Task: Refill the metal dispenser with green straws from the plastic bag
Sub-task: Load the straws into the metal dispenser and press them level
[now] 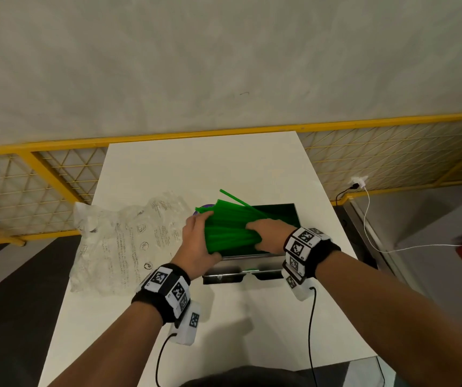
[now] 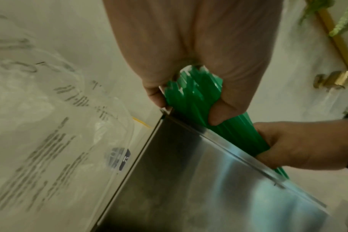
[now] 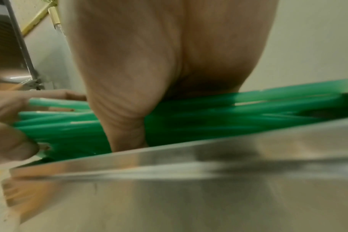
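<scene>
A thick bundle of green straws lies across the open top of the metal dispenser on the white table. My left hand grips the bundle's left end, thumb and fingers curled round it, as the left wrist view shows at the straws. My right hand lies on top of the straws near their middle, its fingers curled over them. The dispenser's steel front wall fills the lower part of both wrist views. One or two straws stick out past the bundle toward the back. The crumpled clear plastic bag lies flat to the left.
The white table has bare surface behind and in front of the dispenser. A yellow mesh fence runs behind the table. A white cable and plug hang at the right. Wrist-camera cables trail toward my body.
</scene>
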Action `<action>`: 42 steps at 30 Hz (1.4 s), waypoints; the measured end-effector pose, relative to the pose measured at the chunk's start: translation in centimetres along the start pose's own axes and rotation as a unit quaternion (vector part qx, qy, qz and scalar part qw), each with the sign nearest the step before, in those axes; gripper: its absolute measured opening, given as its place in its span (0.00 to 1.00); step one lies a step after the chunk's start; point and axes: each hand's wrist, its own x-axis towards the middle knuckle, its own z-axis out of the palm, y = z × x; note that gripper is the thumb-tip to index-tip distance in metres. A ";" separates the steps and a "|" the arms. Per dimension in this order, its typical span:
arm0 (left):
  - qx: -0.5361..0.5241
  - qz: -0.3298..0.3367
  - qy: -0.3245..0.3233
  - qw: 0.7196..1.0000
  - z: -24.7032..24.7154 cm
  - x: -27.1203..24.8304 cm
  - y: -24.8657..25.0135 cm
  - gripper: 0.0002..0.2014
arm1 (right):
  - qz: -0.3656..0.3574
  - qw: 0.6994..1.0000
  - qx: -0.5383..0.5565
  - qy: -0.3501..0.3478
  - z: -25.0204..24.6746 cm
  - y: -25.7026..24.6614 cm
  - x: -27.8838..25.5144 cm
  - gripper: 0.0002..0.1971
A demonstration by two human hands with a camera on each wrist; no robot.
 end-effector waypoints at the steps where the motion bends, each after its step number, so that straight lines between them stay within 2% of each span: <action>1: -0.027 -0.003 0.033 0.999 -0.1 -0.3 -0.6 0.47 | 0.002 1.000 -0.008 0.012 0.1 0.0 -0.1 0.24; 3: -0.082 -0.026 0.087 0.992 -0.1 -0.9 -1.4 0.50 | 0.012 0.999 -0.003 0.044 0.4 0.3 -0.3 0.25; 4: -0.129 -0.049 0.087 0.987 0.2 -1.2 -1.3 0.49 | 0.018 0.999 0.004 0.050 0.7 0.3 -0.3 0.26; 7: -0.226 -0.095 0.003 0.970 1.1 -2.3 0.2 0.35 | 0.029 0.998 0.034 0.043 1.2 0.4 -0.4 0.29; 8: -0.232 -0.099 -0.005 0.968 1.2 -2.3 0.5 0.31 | 0.026 0.997 0.048 0.049 1.1 0.4 -0.5 0.31; 10: -0.245 -0.111 0.024 0.963 1.2 -2.2 0.6 0.28 | 0.006 0.994 0.066 0.084 0.9 0.3 -0.5 0.34; 12: -0.252 -0.122 0.043 0.959 0.9 -2.0 0.2 0.32 | -0.019 0.992 0.059 0.114 1.2 -0.1 -0.5 0.33; 15: -0.222 -0.094 -0.017 0.970 1.1 -2.5 0.1 0.32 | -0.041 0.992 0.051 0.107 2.0 -0.6 -0.6 0.29; 16: -0.226 -0.086 -0.010 0.970 1.2 -2.3 0.1 0.31 | -0.045 0.991 0.065 0.105 2.0 -0.6 -0.7 0.28; 18: -0.238 -0.081 0.070 0.965 1.1 -2.0 0.1 0.27 | -0.048 0.986 0.104 0.121 1.7 -0.3 -0.8 0.27; 20: -0.180 -0.043 0.166 0.969 0.3 -1.7 0.1 0.23 | -0.029 0.980 0.131 0.149 1.6 0.4 -1.2 0.25; 21: -0.118 0.007 0.175 0.977 -0.1 -1.6 0.5 0.21 | -0.010 0.980 0.129 0.148 1.7 0.8 -1.4 0.24; 22: -0.039 0.068 0.146 0.986 -0.3 -1.5 1.2 0.20 | 0.009 0.984 0.115 0.133 1.9 1.2 -1.7 0.24; 23: 0.055 0.123 0.086 0.987 -0.3 -1.4 1.9 0.21 | 0.024 0.989 0.098 0.111 2.1 1.5 -1.8 0.24; 24: 0.156 0.154 0.017 0.975 0.0 -1.2 2.7 0.24 | 0.032 0.991 0.088 0.092 2.2 1.7 -1.8 0.25; 26: 0.339 0.136 -0.089 0.927 0.3 -0.3 3.2 0.31 | 0.028 0.991 0.102 0.080 2.2 1.7 -1.7 0.25; 28: 0.435 0.109 -0.136 0.883 0.2 0.8 3.1 0.33 | 0.005 0.986 0.134 0.095 1.8 1.7 -1.5 0.26; 30: 0.454 0.103 -0.146 0.873 -0.1 1.4 2.9 0.32 | -0.020 0.978 0.163 0.128 1.5 2.1 -1.6 0.26; 35: 0.389 0.108 -0.082 0.911 -0.3 1.7 2.3 0.28 | -0.053 0.941 0.271 0.196 2.6 2.6 -1.9 0.23; 39: 0.363 0.119 -0.075 0.921 1.1 1.2 1.0 0.37 | -0.071 0.917 0.325 0.221 3.5 1.9 -0.9 0.22; 42: 0.317 0.102 -0.094 0.938 1.4 1.1 0.9 0.36 | -0.089 0.908 0.303 0.275 2.9 1.8 -0.8 0.21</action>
